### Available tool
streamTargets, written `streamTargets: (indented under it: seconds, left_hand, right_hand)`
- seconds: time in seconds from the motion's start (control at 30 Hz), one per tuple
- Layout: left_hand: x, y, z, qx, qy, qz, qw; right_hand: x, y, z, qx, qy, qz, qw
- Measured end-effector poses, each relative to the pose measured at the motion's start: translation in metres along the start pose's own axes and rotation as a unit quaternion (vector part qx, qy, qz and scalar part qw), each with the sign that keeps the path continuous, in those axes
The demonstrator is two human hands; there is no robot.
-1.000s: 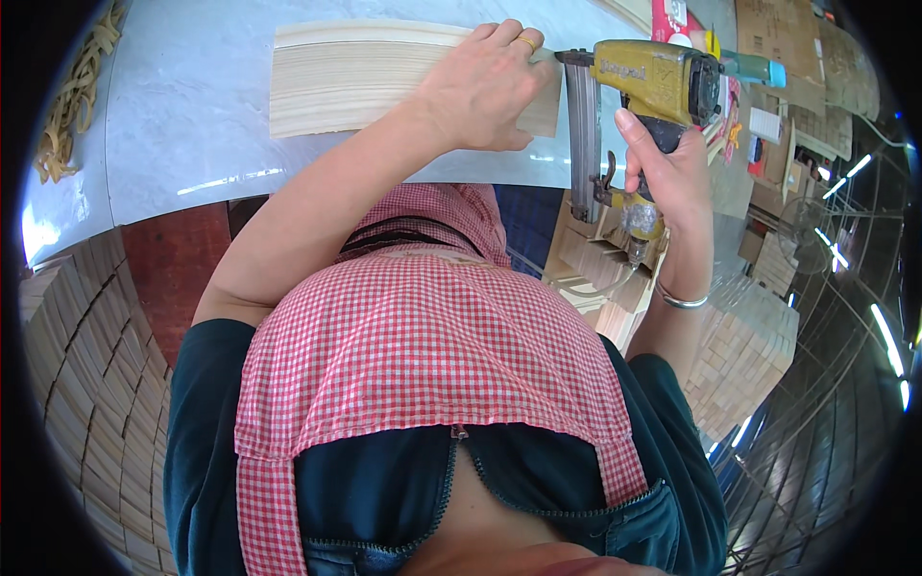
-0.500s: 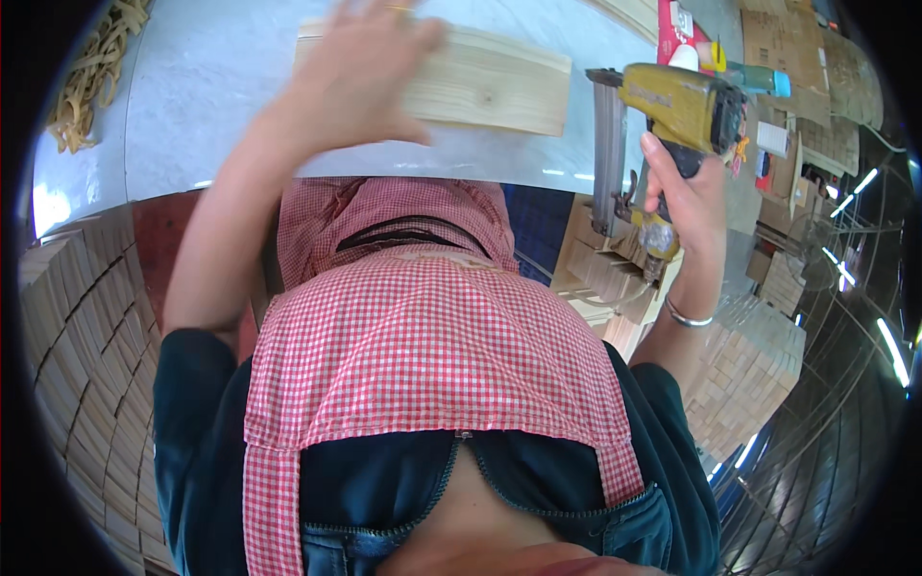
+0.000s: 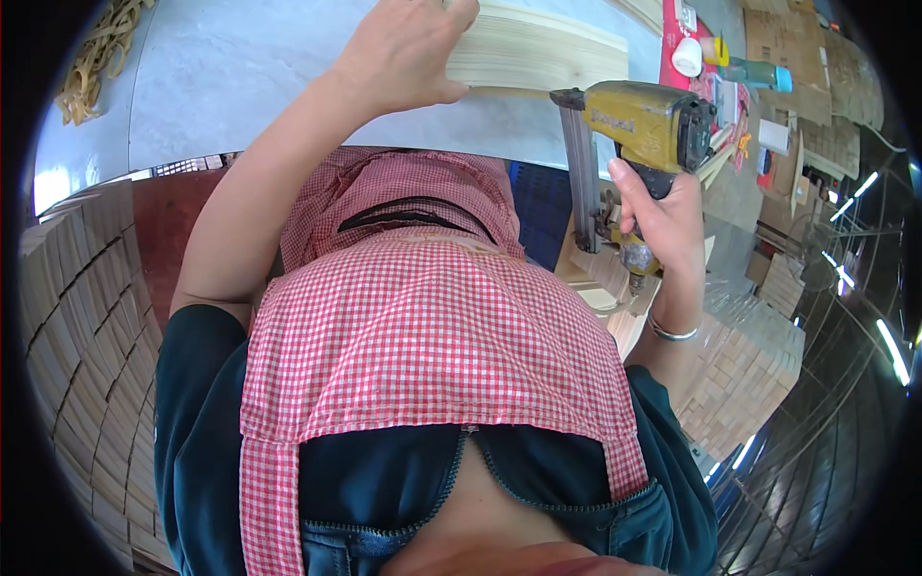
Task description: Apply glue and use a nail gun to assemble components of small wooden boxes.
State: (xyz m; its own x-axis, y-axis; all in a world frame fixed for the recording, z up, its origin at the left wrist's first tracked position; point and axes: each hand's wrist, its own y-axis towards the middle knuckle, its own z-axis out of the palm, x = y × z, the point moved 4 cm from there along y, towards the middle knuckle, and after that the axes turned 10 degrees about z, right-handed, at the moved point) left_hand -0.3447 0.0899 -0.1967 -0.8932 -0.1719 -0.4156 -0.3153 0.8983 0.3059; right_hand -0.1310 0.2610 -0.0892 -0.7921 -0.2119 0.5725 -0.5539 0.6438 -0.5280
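Note:
My left hand (image 3: 408, 56) grips the left end of a pale wooden board (image 3: 547, 53), its thumb along the near edge and its fingers over the far side. The board lies on a light grey table (image 3: 230, 86). A yellow and black nail gun (image 3: 634, 120) is in my right hand (image 3: 670, 216), fingers wrapped round the handle. Its nose points left, at the near edge of the board. I cannot tell whether it touches the wood. The left fingertips are partly cut off by the top of the picture.
Tan bands (image 3: 101, 62) lie at the table's far left. On the right are a white cup (image 3: 688, 58) and a blue-capped bottle (image 3: 759, 74). Stacked wood (image 3: 86, 355) rises at my left, with another wrapped stack (image 3: 744, 374) at my right. Cardboard (image 3: 783, 58) stands far right.
My left hand was blurred over the board; now it holds its left end. The board has shifted right. The nail gun has come left, its nose close to the board's near edge.

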Motion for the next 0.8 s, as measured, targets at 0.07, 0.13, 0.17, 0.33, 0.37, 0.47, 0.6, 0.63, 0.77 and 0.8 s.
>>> streamTargets:
  seconds: [0.07,0.13,0.17,0.33,0.37,0.47,0.6,0.63,0.77,0.8]
  left_hand:
    - [0.001,0.001,0.004,0.011,-0.003,-0.019,1.000]
    - [0.003,0.001,0.005,0.002,-0.016,-0.008,1.000]
    - [0.004,0.001,0.006,-0.002,-0.023,-0.003,1.000]
    - [0.000,0.001,0.003,0.024,-0.020,-0.030,0.999]
    - [0.001,0.002,0.003,0.034,-0.016,-0.041,0.998]
    - [0.003,0.002,0.003,0.003,-0.031,-0.018,0.999]
    - [0.002,0.003,0.003,0.001,-0.059,-0.023,0.998]
    - [0.000,0.003,0.003,0.029,-0.071,-0.051,0.996]
    - [0.002,0.001,-0.004,0.086,-0.115,-0.092,0.985]
    - [0.003,0.001,-0.008,0.090,-0.135,-0.075,0.984]
  right_hand:
    - [-0.001,0.001,0.001,0.007,0.000,0.000,1.000]
    - [-0.003,0.003,0.002,0.004,0.003,-0.008,1.000]
    - [-0.004,0.004,0.003,0.002,0.005,-0.011,1.000]
    - [-0.004,0.004,0.005,-0.005,0.020,-0.011,1.000]
    - [-0.004,0.004,0.006,-0.007,0.025,-0.009,1.000]
    - [-0.007,0.000,0.013,-0.018,0.045,-0.003,0.999]
    - [-0.010,-0.002,0.014,-0.030,0.063,0.002,0.998]
    - [-0.009,-0.001,0.013,-0.029,0.060,0.000,0.998]
    - [-0.004,-0.004,0.013,-0.036,0.051,-0.007,0.998]
    - [-0.001,-0.007,0.013,-0.047,0.049,-0.008,0.998]
